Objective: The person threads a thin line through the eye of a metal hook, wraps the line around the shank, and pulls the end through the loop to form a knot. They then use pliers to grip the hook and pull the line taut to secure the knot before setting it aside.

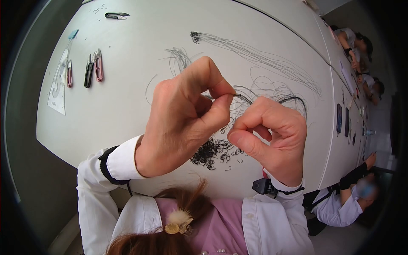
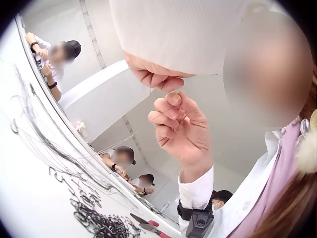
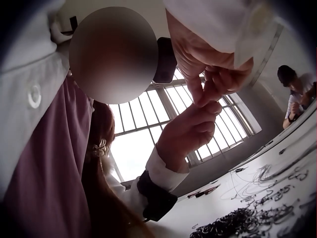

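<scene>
The left hand pinches a tiny dark hook between thumb and forefinger. Just right of it, the right hand has curled fingers, thumb against forefinger, around a thin line that is barely visible. Both hands are above the table, with their fingertips close together in the left wrist view, the right hand below the left hand. Beneath them lies a heap of black hooks. Thin dark lines spread behind the hands, and a separate bundle of lined hooks lies farther back.
Black snips, pink snips and a clear set square lie on the left; another pair of snips is at the back left. Dark flat objects rest on the right-hand table. Several people sit beyond it.
</scene>
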Motion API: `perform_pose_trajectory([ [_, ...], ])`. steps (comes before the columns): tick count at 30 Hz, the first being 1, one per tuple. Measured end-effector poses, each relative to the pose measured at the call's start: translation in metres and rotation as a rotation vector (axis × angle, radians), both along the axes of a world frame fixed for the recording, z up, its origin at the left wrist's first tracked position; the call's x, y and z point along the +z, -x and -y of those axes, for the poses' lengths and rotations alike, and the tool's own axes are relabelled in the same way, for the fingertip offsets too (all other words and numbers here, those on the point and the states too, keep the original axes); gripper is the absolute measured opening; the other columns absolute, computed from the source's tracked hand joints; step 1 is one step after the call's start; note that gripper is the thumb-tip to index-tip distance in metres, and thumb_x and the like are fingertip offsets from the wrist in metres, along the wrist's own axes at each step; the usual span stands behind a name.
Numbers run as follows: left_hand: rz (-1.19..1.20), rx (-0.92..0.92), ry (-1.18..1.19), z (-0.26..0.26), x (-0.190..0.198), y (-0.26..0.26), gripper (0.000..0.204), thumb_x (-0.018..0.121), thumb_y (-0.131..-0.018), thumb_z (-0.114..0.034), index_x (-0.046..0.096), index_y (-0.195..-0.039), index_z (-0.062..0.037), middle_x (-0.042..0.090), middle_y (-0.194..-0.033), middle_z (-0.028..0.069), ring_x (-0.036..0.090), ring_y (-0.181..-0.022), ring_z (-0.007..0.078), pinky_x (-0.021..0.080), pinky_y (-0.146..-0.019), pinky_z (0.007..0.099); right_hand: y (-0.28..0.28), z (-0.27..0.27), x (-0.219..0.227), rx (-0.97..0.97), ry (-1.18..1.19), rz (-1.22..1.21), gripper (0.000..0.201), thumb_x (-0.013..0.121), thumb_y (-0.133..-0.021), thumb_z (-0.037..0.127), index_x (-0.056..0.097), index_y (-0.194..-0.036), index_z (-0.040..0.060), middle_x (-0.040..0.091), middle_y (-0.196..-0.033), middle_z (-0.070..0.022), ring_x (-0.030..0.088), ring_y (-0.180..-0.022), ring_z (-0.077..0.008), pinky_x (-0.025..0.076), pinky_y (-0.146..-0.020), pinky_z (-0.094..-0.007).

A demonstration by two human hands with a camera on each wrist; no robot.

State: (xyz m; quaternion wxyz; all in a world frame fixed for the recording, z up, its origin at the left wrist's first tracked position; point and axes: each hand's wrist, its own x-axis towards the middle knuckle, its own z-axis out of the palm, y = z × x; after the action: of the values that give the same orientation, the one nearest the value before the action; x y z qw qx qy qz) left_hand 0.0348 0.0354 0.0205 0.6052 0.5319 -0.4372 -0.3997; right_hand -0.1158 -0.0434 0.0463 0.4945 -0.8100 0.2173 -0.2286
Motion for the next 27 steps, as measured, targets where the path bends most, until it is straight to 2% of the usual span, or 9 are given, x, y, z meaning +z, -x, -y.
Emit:
perform_pose_trajectory([
  [4,-0.198,0.016,-0.052,0.003,0.003,-0.006,0.007,0.052,-0.085,0.000,0.045,-0.083,0.0012,0.054,-0.072,0.0032,0.047,-0.046,0.0043,0.037,-0.041,0.0203,-0.007,-0.017,-0.005,0.104,-0.036,0.051,0.010,0.071,-0.067,-0.001,0.062,-0.069,0.0029,0.056,-0.063,-0.0013,0.043,-0.050,-0.0094,0.036,-0.046,-0.0237],
  [5,-0.155,0.049,-0.007,0.005,-0.003,-0.006,0.007,0.049,-0.090,-0.006,0.047,-0.084,-0.0040,0.048,-0.067,0.0006,0.040,-0.044,0.0032,0.036,-0.037,0.0175,-0.008,-0.020,-0.006,0.160,0.018,0.071,0.011,0.071,-0.065,0.000,0.062,-0.069,0.0042,0.055,-0.065,-0.0007,0.048,-0.055,-0.0126,0.041,-0.048,-0.0248],
  [10,-0.299,0.083,0.025,0.018,-0.017,-0.026,0.008,0.052,-0.091,-0.012,0.050,-0.086,-0.0057,0.051,-0.071,0.0017,0.044,-0.044,0.0059,0.039,-0.041,0.0170,-0.009,-0.050,-0.006,0.303,0.195,0.125,0.014,0.071,-0.062,0.005,0.059,-0.070,0.0049,0.053,-0.071,-0.0011,0.051,-0.067,-0.0182,0.044,-0.053,-0.0262],
  [13,-0.428,0.165,-0.052,0.023,-0.019,-0.032,0.009,0.054,-0.090,-0.013,0.052,-0.088,-0.0048,0.054,-0.075,0.0032,0.046,-0.044,0.0051,0.040,-0.044,0.0153,-0.017,-0.065,-0.014,0.437,0.270,0.283,0.017,0.067,-0.061,0.007,0.053,-0.069,-0.0003,0.050,-0.079,-0.0062,0.051,-0.078,-0.0220,0.045,-0.067,-0.0270],
  [17,-0.502,0.183,-0.107,0.027,-0.019,-0.040,0.008,0.054,-0.090,-0.013,0.053,-0.088,-0.0049,0.053,-0.075,0.0026,0.042,-0.044,0.0023,0.036,-0.043,0.0137,-0.013,-0.085,-0.031,0.631,0.166,0.223,0.012,0.059,-0.067,0.006,0.050,-0.074,0.0010,0.050,-0.076,-0.0084,0.052,-0.076,-0.0220,0.046,-0.068,-0.0295],
  [21,-0.552,0.015,-0.077,0.025,-0.020,-0.042,0.007,0.054,-0.090,-0.012,0.053,-0.088,-0.0050,0.052,-0.075,0.0012,0.033,-0.043,-0.0004,0.026,-0.040,0.0126,-0.009,-0.086,-0.032,0.650,0.243,0.163,0.012,0.060,-0.068,0.008,0.051,-0.072,0.0020,0.048,-0.073,-0.0077,0.051,-0.072,-0.0197,0.047,-0.068,-0.0312],
  [22,-0.531,-0.005,-0.052,0.024,-0.019,-0.039,0.007,0.054,-0.090,-0.011,0.052,-0.087,-0.0051,0.051,-0.074,0.0004,0.029,-0.043,-0.0011,0.022,-0.039,0.0127,-0.008,-0.087,-0.034,0.637,0.377,0.169,0.011,0.060,-0.068,0.008,0.053,-0.073,0.0019,0.050,-0.075,-0.0073,0.053,-0.074,-0.0196,0.047,-0.068,-0.0316],
  [26,-0.380,-0.059,0.048,0.025,-0.004,-0.022,0.005,0.053,-0.088,-0.006,0.051,-0.084,-0.0038,0.049,-0.070,-0.0012,0.037,-0.051,0.0015,0.029,-0.044,0.0169,-0.008,-0.067,-0.020,0.558,0.752,0.227,0.012,0.062,-0.067,0.011,0.061,-0.074,0.0013,0.058,-0.082,-0.0065,0.058,-0.081,-0.0201,0.049,-0.069,-0.0322],
  [27,-0.252,-0.030,0.107,0.025,-0.001,-0.014,0.005,0.053,-0.086,-0.004,0.050,-0.083,-0.0030,0.050,-0.070,-0.0015,0.037,-0.052,0.0008,0.030,-0.044,0.0165,-0.006,-0.062,-0.015,0.395,0.727,0.307,0.012,0.064,-0.065,0.010,0.061,-0.073,0.0015,0.058,-0.082,-0.0068,0.057,-0.077,-0.0193,0.048,-0.066,-0.0313],
])
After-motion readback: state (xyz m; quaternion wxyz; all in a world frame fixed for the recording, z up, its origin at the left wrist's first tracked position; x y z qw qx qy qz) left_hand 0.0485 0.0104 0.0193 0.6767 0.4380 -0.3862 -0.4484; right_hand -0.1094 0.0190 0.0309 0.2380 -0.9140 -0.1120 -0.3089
